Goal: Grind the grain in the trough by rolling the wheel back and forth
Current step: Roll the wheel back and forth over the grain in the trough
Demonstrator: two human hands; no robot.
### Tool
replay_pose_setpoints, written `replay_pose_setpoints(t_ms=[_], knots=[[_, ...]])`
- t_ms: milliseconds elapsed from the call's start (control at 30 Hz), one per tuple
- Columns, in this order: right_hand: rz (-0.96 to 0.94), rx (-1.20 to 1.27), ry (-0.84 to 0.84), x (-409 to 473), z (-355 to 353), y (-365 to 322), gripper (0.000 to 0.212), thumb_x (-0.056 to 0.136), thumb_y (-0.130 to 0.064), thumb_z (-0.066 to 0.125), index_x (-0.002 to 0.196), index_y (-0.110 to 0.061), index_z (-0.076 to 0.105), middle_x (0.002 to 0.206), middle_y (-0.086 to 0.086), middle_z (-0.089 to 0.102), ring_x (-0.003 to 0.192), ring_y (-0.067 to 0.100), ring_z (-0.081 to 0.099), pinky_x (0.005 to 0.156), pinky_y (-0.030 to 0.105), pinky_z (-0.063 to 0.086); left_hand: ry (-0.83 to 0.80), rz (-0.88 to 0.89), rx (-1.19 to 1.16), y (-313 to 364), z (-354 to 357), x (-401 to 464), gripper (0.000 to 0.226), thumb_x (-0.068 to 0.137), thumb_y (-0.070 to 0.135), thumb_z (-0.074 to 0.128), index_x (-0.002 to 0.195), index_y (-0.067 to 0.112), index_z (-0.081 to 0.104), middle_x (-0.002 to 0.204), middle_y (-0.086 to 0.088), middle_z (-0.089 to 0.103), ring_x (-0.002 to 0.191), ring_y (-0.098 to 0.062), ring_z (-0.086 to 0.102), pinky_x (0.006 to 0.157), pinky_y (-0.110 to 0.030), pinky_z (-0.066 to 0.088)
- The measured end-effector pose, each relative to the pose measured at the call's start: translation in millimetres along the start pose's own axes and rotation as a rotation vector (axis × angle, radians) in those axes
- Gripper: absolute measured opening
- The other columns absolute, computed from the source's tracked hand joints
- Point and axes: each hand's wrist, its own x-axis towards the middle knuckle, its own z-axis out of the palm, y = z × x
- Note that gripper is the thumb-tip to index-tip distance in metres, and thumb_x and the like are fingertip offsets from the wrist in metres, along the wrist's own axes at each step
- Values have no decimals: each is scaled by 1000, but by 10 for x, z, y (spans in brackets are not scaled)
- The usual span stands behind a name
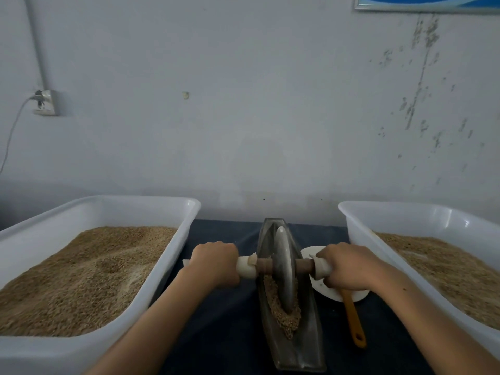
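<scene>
Both hands, left hand [215, 262] and right hand [347, 266], grip the wheel [284, 269] axle over dark tablecloth [224, 320], stained wall [270, 104] behind

Two grain tubs [186, 212], one trough [305, 345], one wheel [284, 263], two hands [216, 262].

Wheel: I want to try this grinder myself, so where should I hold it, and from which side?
Hold the wheel by the white-wrapped axle ends sticking out either side, coming from above with fingers curled over, as the left hand and right hand do. The thin disc sits upright in the narrow trough, so its rim offers no grip.
</scene>
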Motion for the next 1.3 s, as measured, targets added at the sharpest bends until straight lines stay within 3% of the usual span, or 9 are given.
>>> replay_pose_setpoints(t_ms=[133, 233, 367, 533, 733, 867, 967, 1167, 1300], knots=[[8, 10, 43, 26, 37, 6, 18, 85, -24, 62, 79, -34, 48, 85, -8, 61, 78, 9, 57, 55, 20, 33, 15, -7, 2, 9, 2, 15, 37, 83, 37, 66, 113, 18, 57, 104, 0, 63, 92, -15, 60, 78, -28, 44], [24, 25, 228, 52, 141, -4, 13, 88, -25, 56, 84, -34, 49, 86, -8, 62, 79, 10, 58, 62, 23, 38, 137, -26, 31, 44, 35, 20, 28, 86, 35, 62, 109, 19, 57, 103, 0, 63, 92, -16, 60, 73, -27, 41], [26, 22, 429, 96, 263, -4, 12, 91, -29, 54, 83, -33, 46, 83, -10, 59, 76, 9, 53, 67, 24, 35, 291, -59, 33, 86, 90, 34, 21, 89, 33, 58, 107, 22, 54, 101, 1, 63, 90, -17, 60, 71, -28, 39], [30, 7, 391, 85, 229, -8, 7, 89, -27, 55, 86, -32, 51, 83, -9, 59, 74, 10, 52, 61, 24, 33, 272, -47, 24, 67, 109, 35, 22, 87, 33, 59, 106, 21, 57, 100, 2, 64, 89, -16, 60, 70, -27, 39], [15, -20, 83, 46, 45, 2, 13, 81, -22, 63, 80, -32, 53, 83, -7, 63, 77, 11, 60, 56, 23, 36, 28, -22, 1, 12, 22, 9, 35, 81, 36, 67, 109, 17, 58, 97, 1, 62, 83, -14, 57, 73, -28, 43], [9, 29, -2, 42, 23, 24, 14, 80, -23, 66, 85, -32, 57, 85, -6, 65, 80, 11, 61, 57, 22, 37, 8, -14, 22, 19, -10, 5, 36, 81, 36, 67, 110, 18, 57, 93, 2, 59, 83, -15, 56, 72, -28, 41], [6, 21, 41, 54, 51, 26, 17, 80, -22, 65, 78, -33, 52, 81, -7, 62, 76, 10, 59, 54, 21, 34, 56, -29, 29, 39, -2, -3, 33, 82, 35, 66, 109, 19, 57, 97, 1, 62, 86, -16, 59, 73, -28, 42], [9, -13, 406, 106, 254, 23, 22, 87, -26, 55, 73, -34, 40, 73, -10, 54, 68, 10, 50, 52, 22, 26, 295, -52, 41, 75, 80, -11, 20, 89, 33, 57, 106, 21, 54, 101, 1, 64, 90, -18, 61, 72, -29, 42], [19, -1, 425, 125, 297, 44, 25, 88, -28, 55, 71, -34, 37, 71, -10, 51, 63, 6, 44, 50, 21, 22, 350, -43, 46, 86, 90, -9, 21, 91, 35, 55, 107, 21, 52, 101, 1, 64, 91, -18, 61, 72, -29, 42]])
